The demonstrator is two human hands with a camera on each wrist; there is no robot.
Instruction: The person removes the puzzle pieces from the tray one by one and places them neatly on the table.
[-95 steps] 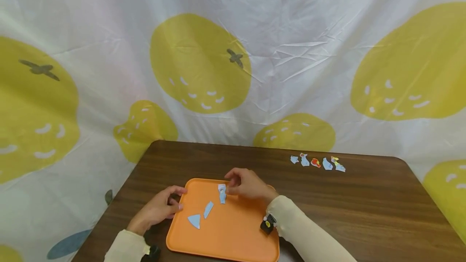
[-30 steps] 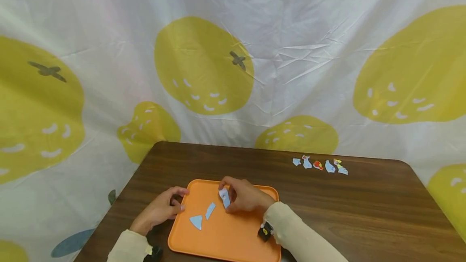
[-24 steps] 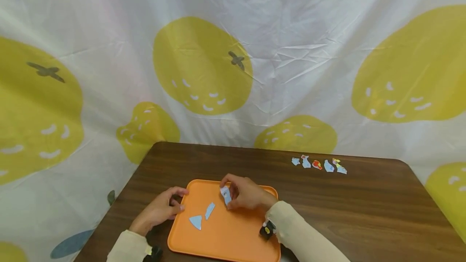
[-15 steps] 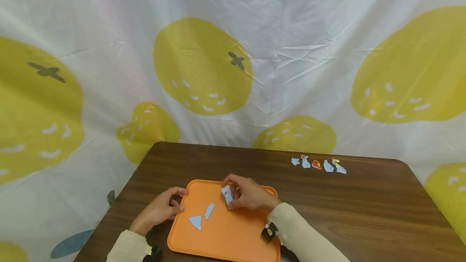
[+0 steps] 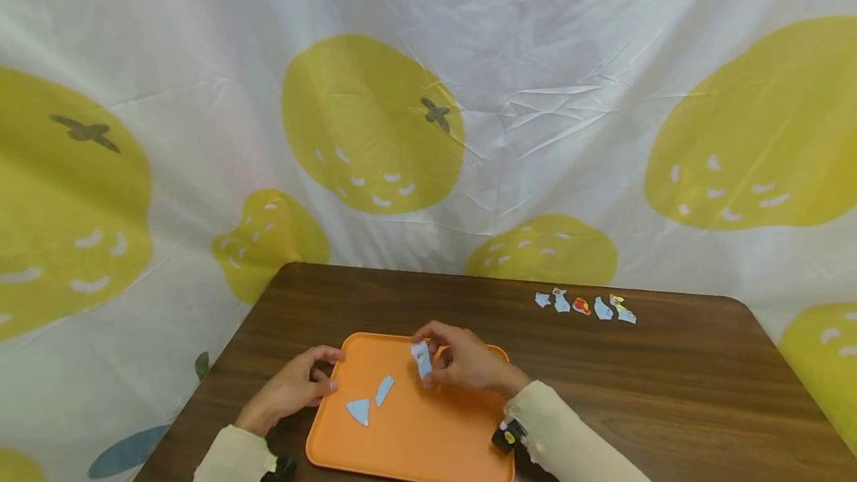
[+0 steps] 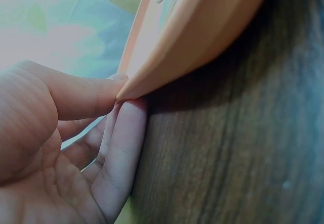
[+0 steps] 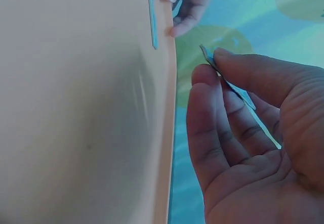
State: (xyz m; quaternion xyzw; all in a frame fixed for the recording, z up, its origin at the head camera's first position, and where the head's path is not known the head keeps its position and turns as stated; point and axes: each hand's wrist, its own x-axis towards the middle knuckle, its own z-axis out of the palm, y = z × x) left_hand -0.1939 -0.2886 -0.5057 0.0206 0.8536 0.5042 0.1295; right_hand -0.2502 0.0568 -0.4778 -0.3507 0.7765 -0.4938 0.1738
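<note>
- Pale-blue thin flat piece with a whitish end and a small brownish spot (image 5: 422,364): I saw it upheld at the right hand (image 5: 469,361), pinched between thumb and fingertips, over the far part of the orange rectangular tray with rounded corners (image 5: 415,441).
- Left hand (image 5: 291,384) gripped the tray's left edge, well apart from the pinched piece.
- Between the two hands, a pale-blue narrow strip (image 5: 384,391) and a pale-blue triangular piece (image 5: 358,412) lay on the tray, near each other but not touching.
- My head camera gave me the patterned face of the held piece; the right wrist camera showed it nearly edge-on, with a gap between it and the tray.
- Only the left wrist camera showed me the thumb on top of the tray's rim and a finger underneath.
- Only from the head view could I make out five small irregular pieces (image 5: 581,306) in a row on the dark brown wood-grain table (image 5: 643,374), beyond the tray to the right.
</note>
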